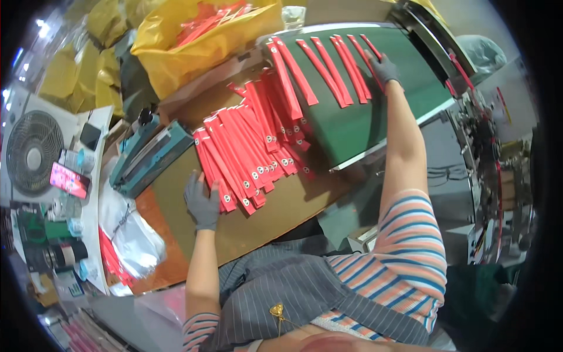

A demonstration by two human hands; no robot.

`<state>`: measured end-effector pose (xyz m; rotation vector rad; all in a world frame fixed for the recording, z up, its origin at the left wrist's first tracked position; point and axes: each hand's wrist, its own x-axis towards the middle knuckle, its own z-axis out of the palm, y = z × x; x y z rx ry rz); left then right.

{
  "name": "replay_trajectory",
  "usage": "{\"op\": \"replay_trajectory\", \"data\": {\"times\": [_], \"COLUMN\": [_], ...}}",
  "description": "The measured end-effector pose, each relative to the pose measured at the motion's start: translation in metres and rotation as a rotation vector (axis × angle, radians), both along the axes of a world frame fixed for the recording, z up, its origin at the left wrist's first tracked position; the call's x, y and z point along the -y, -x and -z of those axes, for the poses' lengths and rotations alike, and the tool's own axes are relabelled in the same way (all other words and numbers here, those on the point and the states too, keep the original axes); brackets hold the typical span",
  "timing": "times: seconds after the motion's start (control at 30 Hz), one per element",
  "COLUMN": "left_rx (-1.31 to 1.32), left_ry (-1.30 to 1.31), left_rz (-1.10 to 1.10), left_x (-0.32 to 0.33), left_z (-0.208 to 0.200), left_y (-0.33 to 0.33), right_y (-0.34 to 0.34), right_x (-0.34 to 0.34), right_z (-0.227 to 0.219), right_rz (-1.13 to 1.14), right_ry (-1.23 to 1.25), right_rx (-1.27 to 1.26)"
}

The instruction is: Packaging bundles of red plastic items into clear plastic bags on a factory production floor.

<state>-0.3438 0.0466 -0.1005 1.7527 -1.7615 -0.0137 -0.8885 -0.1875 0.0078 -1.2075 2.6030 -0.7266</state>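
Observation:
My left hand [202, 202], in a grey glove, rests at the near left edge of a heap of long narrow red packets [237, 155]. Its fingers are apart, touching the outer packets without gripping one. My right hand [385, 71], also gloved in grey, reaches far out over a green conveyor belt [410, 73]. Its fingers are spread beside the rightmost red packet [370, 46], whose near end the hand partly covers. Several more red packets [325, 73] lie slantwise in a loose row on the belt, left of that hand.
A yellow bag [205, 50] of red packets stands behind the brown table [293, 205]. Left of the heap is a teal bench tool [152, 155]. A white side shelf holds a fan [33, 151] and a phone [70, 179]. A dark machine frame [431, 41] crosses the belt's far end.

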Motion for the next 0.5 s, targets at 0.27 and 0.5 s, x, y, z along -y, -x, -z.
{"op": "replay_trajectory", "data": {"times": [0.27, 0.5], "left_rx": [0.095, -0.677], "left_ry": [0.051, -0.337], "left_rz": [-0.095, -0.208], "left_x": [0.028, 0.088], "left_z": [0.008, -0.016], "left_y": [0.03, 0.055], "right_y": [-0.273, -0.29], "right_x": [-0.072, -0.037], "right_z": [-0.023, 0.072], "right_rz": [-0.902, -0.386], "right_ry": [-0.168, -0.038], "right_rx": [-0.48, 0.209]}}
